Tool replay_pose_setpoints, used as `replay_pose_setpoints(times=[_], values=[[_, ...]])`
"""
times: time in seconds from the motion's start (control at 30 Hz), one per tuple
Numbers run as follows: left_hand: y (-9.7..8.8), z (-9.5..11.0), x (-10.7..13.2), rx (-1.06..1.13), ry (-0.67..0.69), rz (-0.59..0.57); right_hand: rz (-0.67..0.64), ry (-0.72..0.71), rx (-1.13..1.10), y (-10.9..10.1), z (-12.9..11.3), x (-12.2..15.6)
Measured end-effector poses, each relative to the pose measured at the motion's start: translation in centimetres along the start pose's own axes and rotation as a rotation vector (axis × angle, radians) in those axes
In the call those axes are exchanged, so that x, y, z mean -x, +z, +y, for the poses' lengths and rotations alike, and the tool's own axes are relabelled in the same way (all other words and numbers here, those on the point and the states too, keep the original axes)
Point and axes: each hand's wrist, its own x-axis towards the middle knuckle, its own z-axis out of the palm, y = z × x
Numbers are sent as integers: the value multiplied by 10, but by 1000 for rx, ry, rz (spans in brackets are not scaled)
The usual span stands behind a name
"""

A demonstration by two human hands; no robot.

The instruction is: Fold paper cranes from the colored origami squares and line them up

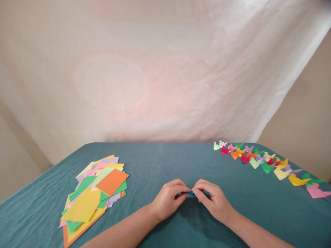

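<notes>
A small piece of folded blue paper (190, 193) shows as a thin strip between my two hands, just above the front middle of the table; the fingers hide most of it. My left hand (172, 198) pinches its left end between thumb and fingers. From the other side my right hand (213, 198) closes thumb and fingertips on its right end. The fingertips of both hands nearly meet.
Loose coloured paper sheets lie in a spread pile on the left, an orange sheet (113, 182) and a yellow sheet (82, 205) on top. Folded paper birds stand in rows along the right edge, a pink bird (317, 191) nearest. A dark green cloth (160, 162) covers the table.
</notes>
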Motion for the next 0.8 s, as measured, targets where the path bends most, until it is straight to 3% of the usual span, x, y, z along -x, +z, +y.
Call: replay_pose_setpoints(times=[0.3,0.5,0.8], values=[[1,-2,0,15,16,-24,6,-5,-2,0,1,1],[-3,-1,-3,59,-80,57,23,-37,-23,1,3,3],[-3,-1,-3,-2,-29,89,94,-140,248,-3,14,0]])
